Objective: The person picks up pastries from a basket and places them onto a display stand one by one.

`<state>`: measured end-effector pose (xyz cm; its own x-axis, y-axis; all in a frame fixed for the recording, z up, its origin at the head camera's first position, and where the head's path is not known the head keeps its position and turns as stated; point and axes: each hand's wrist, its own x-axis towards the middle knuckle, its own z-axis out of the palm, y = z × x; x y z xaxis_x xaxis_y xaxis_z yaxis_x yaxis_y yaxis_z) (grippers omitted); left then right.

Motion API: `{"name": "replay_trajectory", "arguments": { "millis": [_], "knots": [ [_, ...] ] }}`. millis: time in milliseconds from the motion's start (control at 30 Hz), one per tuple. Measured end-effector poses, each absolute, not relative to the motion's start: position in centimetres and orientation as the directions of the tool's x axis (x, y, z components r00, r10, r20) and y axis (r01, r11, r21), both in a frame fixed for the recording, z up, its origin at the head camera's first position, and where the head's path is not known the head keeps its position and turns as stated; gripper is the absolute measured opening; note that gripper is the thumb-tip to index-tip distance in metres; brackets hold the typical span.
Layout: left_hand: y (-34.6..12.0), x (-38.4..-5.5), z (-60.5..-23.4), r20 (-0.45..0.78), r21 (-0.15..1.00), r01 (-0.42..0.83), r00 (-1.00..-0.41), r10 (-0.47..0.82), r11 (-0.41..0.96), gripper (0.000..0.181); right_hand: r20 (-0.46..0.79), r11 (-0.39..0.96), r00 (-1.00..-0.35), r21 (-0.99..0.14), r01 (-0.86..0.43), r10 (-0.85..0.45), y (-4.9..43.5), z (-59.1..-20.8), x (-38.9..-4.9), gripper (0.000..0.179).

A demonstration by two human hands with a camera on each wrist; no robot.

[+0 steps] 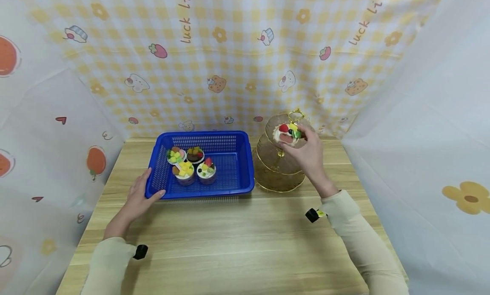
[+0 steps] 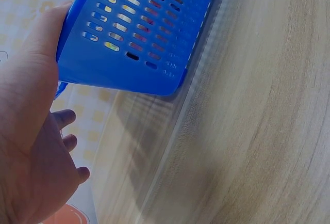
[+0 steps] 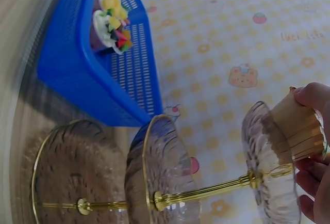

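Observation:
My right hand (image 1: 308, 152) pinches a cupcake (image 3: 300, 127) topped with cream and fruit, its base right at the top plate of a tiered stand (image 1: 281, 180). The stand has three clear plates with gold rims on a gold post (image 3: 206, 189). At the left, my left hand (image 1: 138, 193) holds the front-left corner of a blue plastic basket (image 1: 239, 186), thumb along the front rim and fingers at the left side. Inside the basket's left half sit several fruit-topped dessert cups, among them a white-creamed cup (image 1: 206, 171) and a dark one (image 1: 195, 156).
Basket and stand stand side by side on a wood-grain table (image 1: 229, 252). Behind them hangs a yellow checked cloth (image 1: 237, 73). White sheets close off the left and right sides. The stand's gold top handle (image 1: 296, 115) rises just behind the cupcake.

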<state>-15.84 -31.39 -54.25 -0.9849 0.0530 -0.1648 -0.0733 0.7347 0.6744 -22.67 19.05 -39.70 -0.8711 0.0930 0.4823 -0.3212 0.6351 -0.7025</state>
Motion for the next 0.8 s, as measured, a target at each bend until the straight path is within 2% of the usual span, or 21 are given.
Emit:
{"name": "replay_trajectory", "arguments": {
  "millis": [433, 800],
  "knots": [
    [-31.2, -15.7, -54.2, -0.149, 0.684, -0.062, -0.987, 0.056, 0.727, 0.1, 0.494, 0.697, -0.858, -0.666, -0.266, 0.144, 18.9, -41.2, -23.5, 0.071],
    [-31.2, -15.7, -54.0, -0.136, 0.685, -0.051, -0.989, 0.059, 0.727, 0.099, 0.516, 0.729, -0.852, -0.618, -0.294, 0.094, 19.1, -41.6, -23.8, 0.077]
  ]
}}
